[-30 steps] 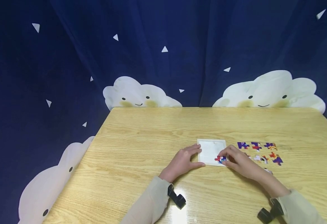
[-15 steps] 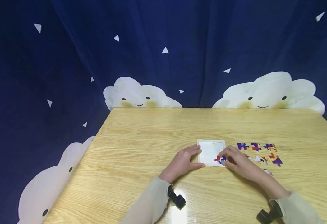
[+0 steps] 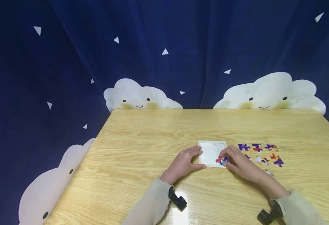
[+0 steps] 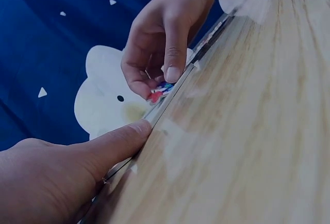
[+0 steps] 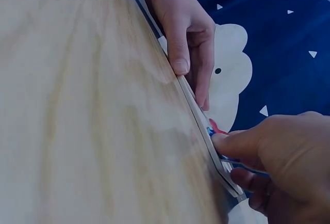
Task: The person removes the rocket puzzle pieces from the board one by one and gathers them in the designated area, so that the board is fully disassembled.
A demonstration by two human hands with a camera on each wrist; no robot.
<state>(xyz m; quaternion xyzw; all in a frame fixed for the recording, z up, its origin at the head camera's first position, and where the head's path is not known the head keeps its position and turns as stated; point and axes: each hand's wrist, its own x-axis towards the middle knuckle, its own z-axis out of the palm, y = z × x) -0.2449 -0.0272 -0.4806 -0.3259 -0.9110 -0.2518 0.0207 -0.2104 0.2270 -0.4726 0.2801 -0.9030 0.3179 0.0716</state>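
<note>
A white rectangular puzzle frame (image 3: 209, 152) lies flat on the table, its inside mostly bare white. My left hand (image 3: 182, 163) holds the frame at its left side, thumb at the near corner and fingers higher up; the left wrist view has that thumb (image 4: 126, 140) on the near edge. My right hand (image 3: 241, 164) pinches a red and blue jigsaw piece (image 3: 219, 160) at the frame's near right corner. Part of the piece is hidden by the fingers. In the right wrist view, its red tab (image 5: 217, 127) shows beside the right thumb (image 5: 232, 144).
Several loose jigsaw pieces (image 3: 257, 147) in purple, orange and white lie right of the frame in rough rows. One pale piece (image 3: 269, 172) sits nearer, partly behind the right forearm. A dark blue curtain (image 3: 164, 72) with clouds hangs behind the wooden table (image 3: 142, 134).
The red and blue piece turns or shifts very slightly under the right fingertips. The left hand keeps its place on the frame. The whole head view drifts down a little.
</note>
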